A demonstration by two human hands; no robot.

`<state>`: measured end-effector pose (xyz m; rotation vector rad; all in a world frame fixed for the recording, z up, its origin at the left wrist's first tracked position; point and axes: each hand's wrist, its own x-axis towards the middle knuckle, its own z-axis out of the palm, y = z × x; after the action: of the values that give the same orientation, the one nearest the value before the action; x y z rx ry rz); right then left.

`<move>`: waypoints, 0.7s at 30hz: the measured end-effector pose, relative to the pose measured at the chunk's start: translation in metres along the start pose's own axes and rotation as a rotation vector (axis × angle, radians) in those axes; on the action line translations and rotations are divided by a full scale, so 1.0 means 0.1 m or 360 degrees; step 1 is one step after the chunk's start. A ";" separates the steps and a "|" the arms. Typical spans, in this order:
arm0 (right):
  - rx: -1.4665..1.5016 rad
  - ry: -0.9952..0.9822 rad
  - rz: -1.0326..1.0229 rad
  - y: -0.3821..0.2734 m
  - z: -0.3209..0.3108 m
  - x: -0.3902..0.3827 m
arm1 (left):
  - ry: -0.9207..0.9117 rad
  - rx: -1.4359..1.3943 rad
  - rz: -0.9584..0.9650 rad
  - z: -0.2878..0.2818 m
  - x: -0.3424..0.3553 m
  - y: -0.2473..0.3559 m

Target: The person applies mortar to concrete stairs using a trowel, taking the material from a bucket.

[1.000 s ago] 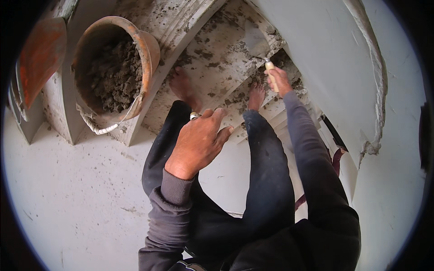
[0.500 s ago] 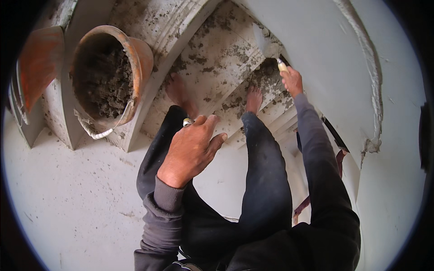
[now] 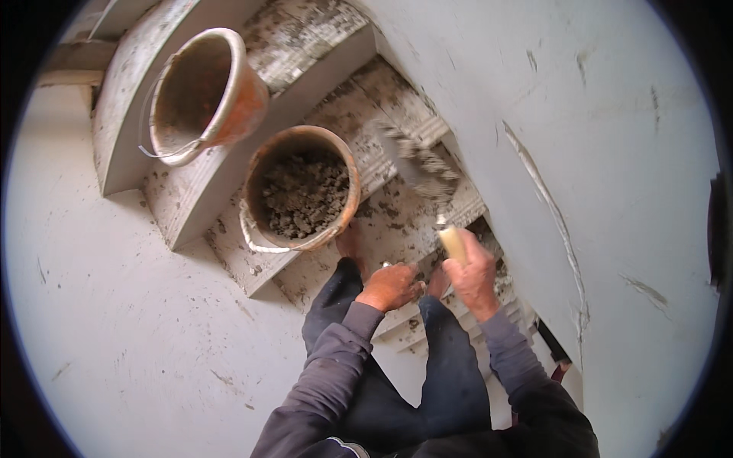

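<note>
My right hand (image 3: pixel 475 276) grips the pale wooden handle of a trowel (image 3: pixel 453 244). Grey mortar (image 3: pixel 420 164) covers the blade, which is smeared by motion above the steps near the wall. In front of my knees, my left hand (image 3: pixel 391 287) is loosely closed with a ring on one finger, and I see nothing in it. Just beyond that hand, an orange bucket (image 3: pixel 353 179) with a wrapped wire handle holds crumbly grey mortar (image 3: pixel 301 198).
A second orange bucket (image 3: pixel 248 114), its visible inside bare of mortar, stands one step higher at the left. Mortar-spattered stairs (image 3: pixel 336 103) wind past my bare feet. A pale wall (image 3: pixel 611 153) with a rough seam rises on the right; another pale surface (image 3: pixel 153 320) lies left.
My view has turned, bringing both buckets further right. The trowel has come away from the wall corner and swung nearer the mortar bucket. My left hand has lowered toward my knees.
</note>
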<state>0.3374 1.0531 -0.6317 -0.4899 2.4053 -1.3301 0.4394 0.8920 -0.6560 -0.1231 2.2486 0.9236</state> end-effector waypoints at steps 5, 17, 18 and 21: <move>-0.0517 -0.0213 -0.0614 -0.54 0.32 0.35 | -0.0110 -0.0035 0.0013 0.18 0.23 -0.16; 0.0337 -0.0097 0.0313 -0.10 0.16 0.09 | 0.0349 -0.0240 -0.0179 -0.21 -0.03 -0.14; 0.0330 -0.0107 0.0311 -0.09 0.15 0.00 | 0.0347 -0.0253 -0.0199 -0.23 -0.05 -0.13; 0.0852 -0.0363 0.0770 -0.14 0.08 -0.10 | 0.0358 -0.0292 -0.0197 -0.23 -0.08 -0.16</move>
<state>0.3518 1.0441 -0.6223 0.0829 1.7288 -1.5023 0.4373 0.8637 -0.6483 -0.4644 2.3241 1.0929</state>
